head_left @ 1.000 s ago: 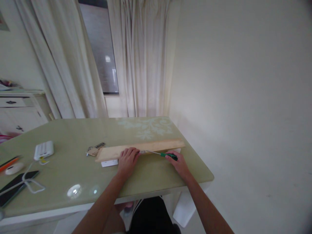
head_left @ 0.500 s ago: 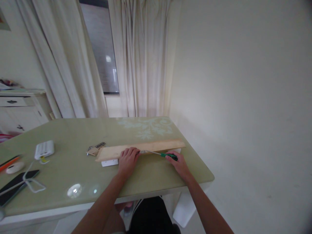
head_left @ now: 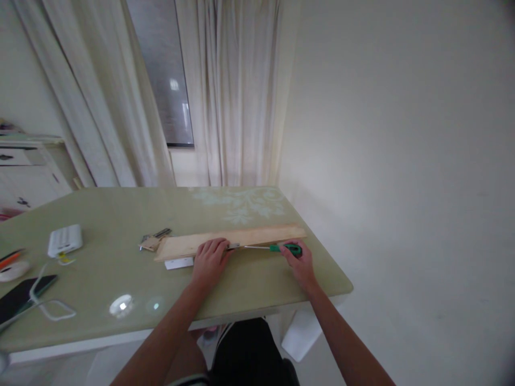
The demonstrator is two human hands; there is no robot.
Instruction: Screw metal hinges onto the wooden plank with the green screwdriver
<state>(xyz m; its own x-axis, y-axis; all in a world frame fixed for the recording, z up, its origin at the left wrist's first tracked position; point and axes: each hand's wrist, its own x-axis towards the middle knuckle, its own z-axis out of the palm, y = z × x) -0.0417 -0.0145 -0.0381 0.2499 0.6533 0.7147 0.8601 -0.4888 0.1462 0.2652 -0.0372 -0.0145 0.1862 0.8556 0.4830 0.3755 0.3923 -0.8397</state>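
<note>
A long pale wooden board [head_left: 241,239] lies across the green table [head_left: 132,268], near its right end. My left hand [head_left: 208,261] rests on the board's front edge, fingers curled over a small metal piece I cannot make out. My right hand [head_left: 300,262] grips the green handle of a screwdriver [head_left: 277,247]. Its thin shaft runs left along the board's front edge to my left fingertips. A white block [head_left: 179,262] sticks out from under the board, to the left of my left hand.
Keys [head_left: 155,238] lie at the board's left end. Further left are a white power bank [head_left: 64,240], a white cable [head_left: 48,303], a dark phone [head_left: 20,297] and a round white object [head_left: 12,269]. Curtains [head_left: 237,91], a window and a white cabinet [head_left: 24,171] stand behind.
The view has shifted slightly, so everything sits a little higher and further left. My right hand and the screwdriver handle have moved a little up, toward the board. My left hand stays put.
</note>
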